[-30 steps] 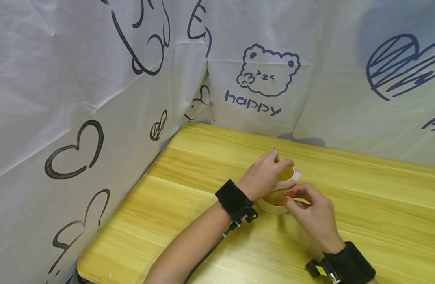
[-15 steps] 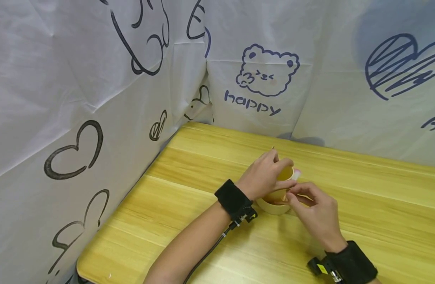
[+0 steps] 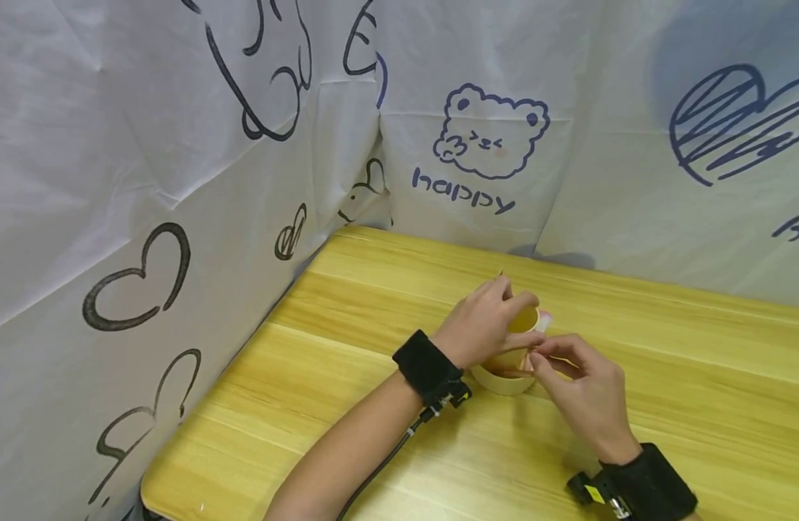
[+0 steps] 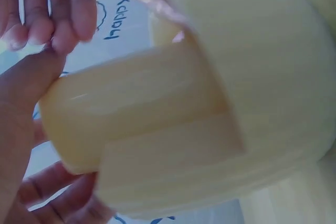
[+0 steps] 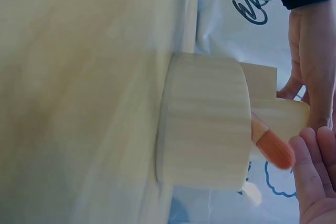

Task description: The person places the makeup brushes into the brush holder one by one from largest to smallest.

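A cream, stepped round holder (image 3: 501, 385) stands on the table, with a taller inner cylinder (image 4: 136, 93). My left hand (image 3: 484, 324) grips that cylinder at its rim, thumb on the near side. A makeup brush (image 5: 274, 146) with orange bristles sticks out of the holder's low section. My right hand (image 3: 587, 391) pinches the brush between thumb and forefinger at the holder's right side; the exact contact is hard to see. Inside the low section shows a brown stick (image 3: 512, 373), perhaps the brush's handle. The left hand hides much of the holder in the head view.
The yellow wood-grain table (image 3: 347, 325) meets white sheets (image 3: 601, 181) with drawings at the left and back. A white and pink piece (image 3: 546, 318) shows at the holder's far right. A cable (image 3: 386, 463) runs along the left forearm.
The right hand has shifted slightly right. The orange patch seen at its fingertips a second ago is less visible, and the brown stick shows more plainly. The left hand stays in place.
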A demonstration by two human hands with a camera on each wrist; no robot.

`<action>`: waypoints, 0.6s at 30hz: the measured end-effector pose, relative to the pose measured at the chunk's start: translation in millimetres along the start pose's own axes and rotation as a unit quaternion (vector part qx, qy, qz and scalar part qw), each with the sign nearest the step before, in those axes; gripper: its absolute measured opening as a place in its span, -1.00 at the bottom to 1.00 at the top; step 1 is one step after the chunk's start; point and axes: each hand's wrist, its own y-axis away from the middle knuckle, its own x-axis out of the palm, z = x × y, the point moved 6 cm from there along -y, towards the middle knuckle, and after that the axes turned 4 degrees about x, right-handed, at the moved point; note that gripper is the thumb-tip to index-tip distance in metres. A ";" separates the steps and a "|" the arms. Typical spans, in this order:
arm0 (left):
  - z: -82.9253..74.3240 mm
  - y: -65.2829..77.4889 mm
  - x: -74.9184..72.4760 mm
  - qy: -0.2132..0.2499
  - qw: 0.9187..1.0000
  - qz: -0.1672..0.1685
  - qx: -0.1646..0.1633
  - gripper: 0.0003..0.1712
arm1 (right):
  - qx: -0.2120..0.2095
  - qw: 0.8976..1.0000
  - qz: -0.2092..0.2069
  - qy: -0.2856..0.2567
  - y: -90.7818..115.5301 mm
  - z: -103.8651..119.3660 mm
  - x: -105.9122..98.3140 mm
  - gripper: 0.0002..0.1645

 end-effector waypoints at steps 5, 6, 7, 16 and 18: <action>-0.4 1.0 -1.2 -0.006 1.000 0.023 0.009 -0.38 | -0.026 1.000 -0.008 -0.004 0.9 -18.9 -2.7 -0.85; 0.0 1.6 -1.9 -0.005 1.000 0.028 0.009 -0.37 | -0.025 1.000 -0.010 -0.001 -0.2 -16.1 -4.0 -0.86; 0.8 2.3 -2.7 -0.002 0.999 0.032 0.007 -0.36 | -0.021 1.000 -0.012 -0.003 -1.4 -13.5 -5.1 -0.87; 15.1 9.9 -23.6 0.046 0.998 0.024 -0.031 -0.30 | -0.075 0.995 -0.021 0.063 -14.6 -74.1 -23.0 -0.75; 18.5 8.1 -31.6 0.044 0.999 -0.002 -0.020 -0.36 | -0.082 0.993 -0.029 0.082 -21.1 -88.0 -31.8 -0.75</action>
